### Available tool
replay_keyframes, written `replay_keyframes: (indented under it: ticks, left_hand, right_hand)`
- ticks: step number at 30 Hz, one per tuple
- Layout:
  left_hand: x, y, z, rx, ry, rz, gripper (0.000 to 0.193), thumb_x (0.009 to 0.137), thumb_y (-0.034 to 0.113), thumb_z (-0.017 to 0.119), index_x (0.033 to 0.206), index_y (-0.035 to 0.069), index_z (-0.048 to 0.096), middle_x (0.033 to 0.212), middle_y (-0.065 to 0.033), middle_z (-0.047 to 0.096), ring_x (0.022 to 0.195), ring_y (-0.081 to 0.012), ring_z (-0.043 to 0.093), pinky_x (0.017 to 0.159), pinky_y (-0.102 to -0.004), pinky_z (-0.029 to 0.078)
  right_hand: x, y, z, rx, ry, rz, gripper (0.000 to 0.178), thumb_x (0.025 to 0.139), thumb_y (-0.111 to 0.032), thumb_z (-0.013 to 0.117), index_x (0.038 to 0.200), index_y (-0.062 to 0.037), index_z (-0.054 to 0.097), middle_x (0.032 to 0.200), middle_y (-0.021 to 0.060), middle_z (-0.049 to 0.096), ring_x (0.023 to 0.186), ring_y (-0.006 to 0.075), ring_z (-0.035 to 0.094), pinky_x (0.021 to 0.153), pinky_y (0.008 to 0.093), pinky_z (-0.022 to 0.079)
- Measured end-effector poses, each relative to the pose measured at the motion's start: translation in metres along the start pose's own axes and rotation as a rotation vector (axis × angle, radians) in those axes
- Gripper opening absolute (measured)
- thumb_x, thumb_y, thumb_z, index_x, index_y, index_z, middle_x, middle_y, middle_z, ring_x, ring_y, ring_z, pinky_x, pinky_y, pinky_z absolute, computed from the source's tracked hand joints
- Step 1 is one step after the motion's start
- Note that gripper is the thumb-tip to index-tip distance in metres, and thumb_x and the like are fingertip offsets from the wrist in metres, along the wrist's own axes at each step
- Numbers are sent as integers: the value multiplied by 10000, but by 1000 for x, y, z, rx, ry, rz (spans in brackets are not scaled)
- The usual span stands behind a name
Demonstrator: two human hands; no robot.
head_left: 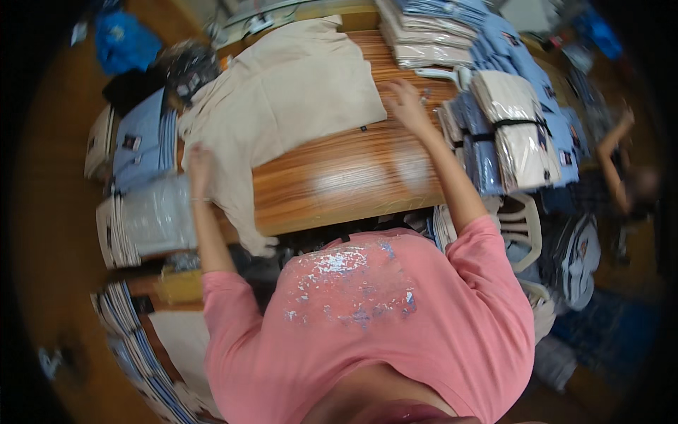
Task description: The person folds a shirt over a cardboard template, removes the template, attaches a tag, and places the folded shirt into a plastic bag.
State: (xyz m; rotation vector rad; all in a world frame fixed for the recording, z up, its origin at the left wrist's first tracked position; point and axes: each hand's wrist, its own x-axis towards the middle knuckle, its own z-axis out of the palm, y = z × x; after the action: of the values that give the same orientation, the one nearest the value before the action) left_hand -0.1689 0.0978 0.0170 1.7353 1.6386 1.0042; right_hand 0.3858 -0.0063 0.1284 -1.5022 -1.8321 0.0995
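Note:
A beige long-sleeved top (282, 92) lies spread over the striped wooden table (339, 166). One of its sleeves runs toward me and droops over the front edge. At the garment's left side, my left hand (200, 169) rests against the fabric; its fingers are blurred, so their grip cannot be made out. My right hand (408, 107) is open just beyond the garment's right edge, fingers apart and holding nothing. A small dark tag (364, 128) shows by the top's lower edge.
Left of the table are folded blue shirts (141, 138) and clear plastic bags (159, 215). To the right stand strapped bundles of bagged garments (519, 127) and a stack of packed clothes (431, 39). A white chair (528, 233) is at the right; another person's arm (611, 155) shows farther off.

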Motion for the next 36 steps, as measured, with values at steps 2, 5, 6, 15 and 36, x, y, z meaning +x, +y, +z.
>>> replay_keyframes:
  ticks: [2,5,6,15,36]
  left_hand:
    - [-72,71,81,407,-61,-64,536,867,388,547,1301,96,432,1347,-179,400,1232,-313,386,999,-483,306]
    - [-169,82,104,801,-49,-132,562,873,467,489,1372,236,373,1452,-145,263,1344,-350,203,1016,-622,172]
    - [-197,73,101,819,-49,-106,548,883,450,479,1380,253,360,1467,-120,237,1353,-342,183,1024,-624,151]
    - [-156,100,68,171,388,-59,192,869,166,530,966,46,644,1093,-127,569,1027,-286,505,952,-416,319]
    - [-94,8,-7,-1045,-408,-471,278,879,214,576,1070,14,569,1025,-20,593,930,-81,550,775,-228,451]
  right_hand:
    - [-43,109,20,-443,-169,291,395,873,-307,538,1147,-23,555,1167,251,505,1132,402,450,964,445,364]
    - [-72,162,46,-683,-326,221,656,881,-495,452,1245,50,452,1317,317,369,1264,437,320,1038,489,284]
    - [-72,152,48,-669,-315,297,674,879,-463,479,1289,65,397,1337,316,346,1271,435,307,1043,513,255]
    - [-54,43,127,-294,-365,-105,494,902,-327,478,1348,-129,397,1420,194,300,1330,356,247,1059,545,180]
    - [6,-107,157,165,-347,-77,217,789,-72,605,998,-16,626,892,156,620,854,306,585,752,349,453]
